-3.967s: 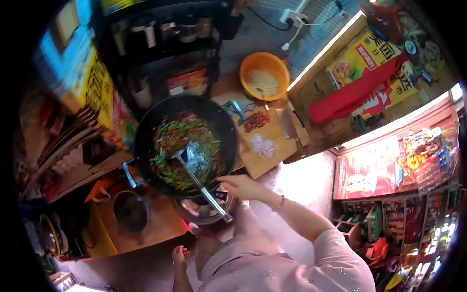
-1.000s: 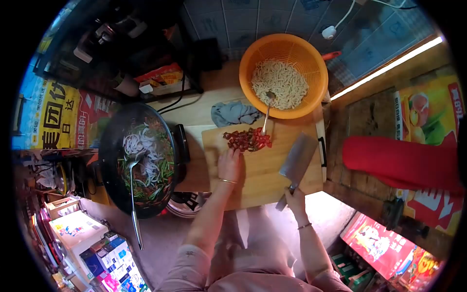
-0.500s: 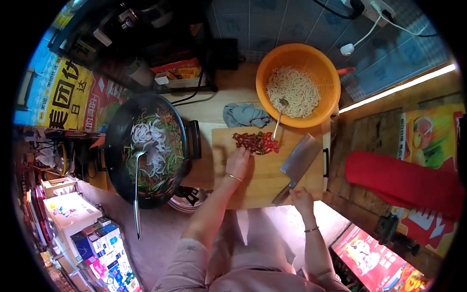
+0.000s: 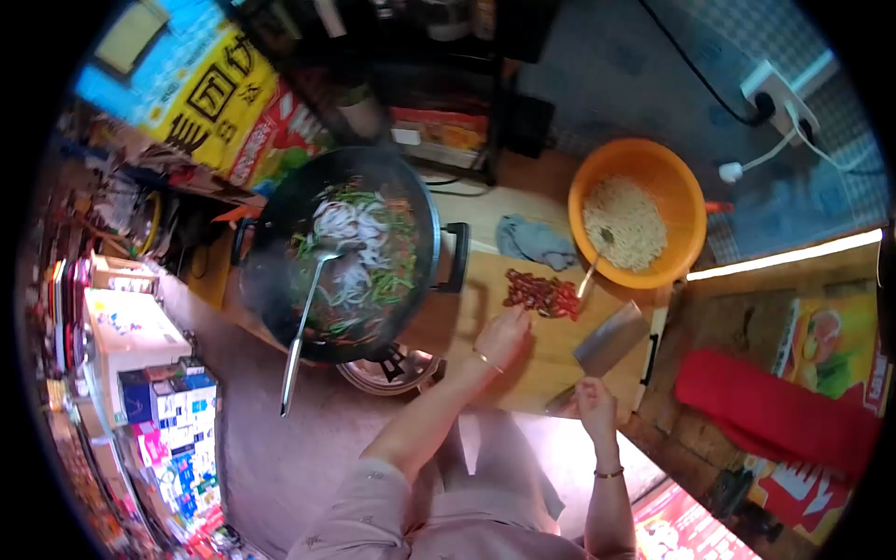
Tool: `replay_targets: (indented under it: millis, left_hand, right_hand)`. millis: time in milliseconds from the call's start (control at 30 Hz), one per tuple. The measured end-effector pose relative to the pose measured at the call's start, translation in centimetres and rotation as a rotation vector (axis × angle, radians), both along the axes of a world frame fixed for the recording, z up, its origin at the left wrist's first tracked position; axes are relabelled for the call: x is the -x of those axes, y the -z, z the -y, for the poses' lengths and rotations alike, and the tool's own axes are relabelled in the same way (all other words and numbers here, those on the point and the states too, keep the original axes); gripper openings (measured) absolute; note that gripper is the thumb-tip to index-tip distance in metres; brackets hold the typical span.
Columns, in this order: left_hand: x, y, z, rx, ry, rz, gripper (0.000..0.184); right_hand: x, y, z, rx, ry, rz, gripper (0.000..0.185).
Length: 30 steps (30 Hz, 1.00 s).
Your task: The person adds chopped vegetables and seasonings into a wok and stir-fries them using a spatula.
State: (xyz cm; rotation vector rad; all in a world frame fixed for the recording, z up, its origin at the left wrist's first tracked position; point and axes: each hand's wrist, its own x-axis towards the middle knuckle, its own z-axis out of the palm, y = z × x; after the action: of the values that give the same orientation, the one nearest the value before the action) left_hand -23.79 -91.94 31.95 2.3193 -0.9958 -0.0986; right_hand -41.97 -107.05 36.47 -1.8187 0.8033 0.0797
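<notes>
My left hand (image 4: 504,336) has its fingers together at the near edge of a pile of chopped red peppers (image 4: 543,295) on the wooden cutting board (image 4: 532,375). A cleaver (image 4: 609,340) lies at the board's right side, its handle pointing toward me. Beside that handle is my right hand (image 4: 595,405), fingers curled closed; what they hold, if anything, is hidden. Left of the board stands a black wok (image 4: 425,224) with green vegetable strips and sliced onion (image 4: 353,224). A metal spatula (image 4: 297,345) rests in it, its handle over the near rim.
An orange colander (image 4: 689,217) with noodles (image 4: 623,224) and a spoon stands behind the board, next to a grey cloth (image 4: 536,243). A red cloth roll (image 4: 775,407) lies at right. A silver pot (image 4: 387,371) is below the wok. Boxes (image 4: 173,443) stand at lower left.
Since the oldest frame, the white onion has gone from the board into the wok, and both my hands have come to the board. Lately the view has turned, with my hands nearly unmoved on the board.
</notes>
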Motion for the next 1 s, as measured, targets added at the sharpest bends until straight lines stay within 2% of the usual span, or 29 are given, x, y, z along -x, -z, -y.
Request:
replay_targets:
  millis: [33, 100, 133, 167, 233, 333, 400, 433, 500, 533, 567, 600, 633, 700, 733, 767, 800, 833, 900, 967, 1000]
  left_hand:
    - [0.0, -3.2, -1.1, -0.005, -0.021, 0.011, 0.014]
    - [-0.7, -8.2, -4.4, 0.274, -0.228, 0.146, 0.010]
    - [-1.5, -10.0, -6.7, 0.227, -0.299, 0.152, 0.012]
    - [-2.6, -11.4, -9.3, 0.186, -0.374, 0.156, 0.015]
    - [-3.5, -13.2, -13.3, -0.093, -0.545, 0.206, 0.025]
    - [-2.0, -16.3, -18.9, -0.080, -0.592, 0.203, 0.022]
    - [-0.1, -19.3, -23.3, -0.003, -0.542, 0.341, 0.019]
    - [0.6, -19.5, -25.3, 0.062, -0.720, 0.370, 0.013]
    - [1.4, -20.2, -30.0, 0.072, -0.922, 0.465, 0.015]
    - [1.7, -19.7, -32.1, 0.086, -0.922, 0.458, 0.015]
    - [1.9, -18.5, -34.0, 0.050, -0.887, -0.017, 0.021]
    - [2.0, -16.5, -35.8, 0.012, -0.810, -0.485, 0.027]
    - [2.8, -11.3, -37.0, 0.550, -0.737, -0.813, 0.037]
    - [3.0, -13.7, -35.8, 1.103, -0.360, -1.201, 0.050]
    - [3.0, -15.2, -36.1, 1.119, -0.344, -1.221, 0.050]
    - [2.8, -16.8, -36.6, 1.108, -0.288, -1.127, 0.054]
    - [2.5, -17.6, -37.1, 1.095, -0.236, -1.029, 0.059]
    - [2.3, -16.9, -38.4, 1.104, -0.200, -1.046, 0.062]
    - [2.0, -15.4, -41.7, 0.995, -0.299, -1.038, 0.058]
    - [3.6, -7.9, -45.6, 0.870, -0.538, -0.933, 0.047]
    - [4.9, -4.5, -47.8, 0.708, -0.627, -0.815, 0.040]
  right_hand:
    - [-1.6, -1.7, -0.3, -0.005, -0.021, 0.011, 0.014]
    - [-4.5, -4.3, -1.4, -0.124, 0.068, 0.127, 0.014]
    - [-6.3, -6.6, -2.6, -0.125, 0.050, 0.143, 0.014]
    - [-8.3, -9.2, -4.5, -0.056, -0.091, 0.194, 0.015]
    - [-11.8, -12.4, -9.7, 0.008, -0.390, 0.376, 0.018]
    - [-16.8, -15.6, -18.9, 0.111, -0.727, 0.723, 0.021]
    - [-20.2, -13.6, -24.2, 0.275, -0.901, 0.436, 0.033]
    - [-21.6, -12.8, -26.7, 0.290, -0.903, 0.439, 0.033]
    - [-23.5, -11.1, -31.6, 0.382, -0.960, 0.118, 0.062]
    - [-24.1, -9.2, -33.5, 0.351, -0.962, 0.095, 0.074]
    - [-24.4, -8.0, -35.1, 0.319, -0.964, 0.068, 0.087]
    - [-24.4, -9.1, -36.2, 0.074, -0.905, -0.057, 0.093]
    - [-24.7, -9.5, -36.5, 0.095, -0.898, -0.066, 0.093]
    - [-25.3, -10.4, -35.6, 0.214, -0.824, -0.134, 0.070]
    - [-25.0, -11.9, -33.7, 0.083, -0.760, -0.193, 0.063]
    - [-24.8, -14.5, -31.7, -0.043, -0.694, -0.246, 0.056]
    - [-24.3, -19.0, -31.2, 0.144, -0.799, -0.394, 0.050]
    - [-23.9, -22.5, -30.4, 0.327, -0.897, -0.540, 0.046]
    - [-21.0, -19.5, -23.6, 0.595, -1.108, -0.028, 0.036]
    - [-19.2, -22.3, -21.3, 0.684, -1.281, -0.194, 0.042]
    - [-18.1, -21.8, -20.5, 0.687, -1.287, -0.199, 0.042]
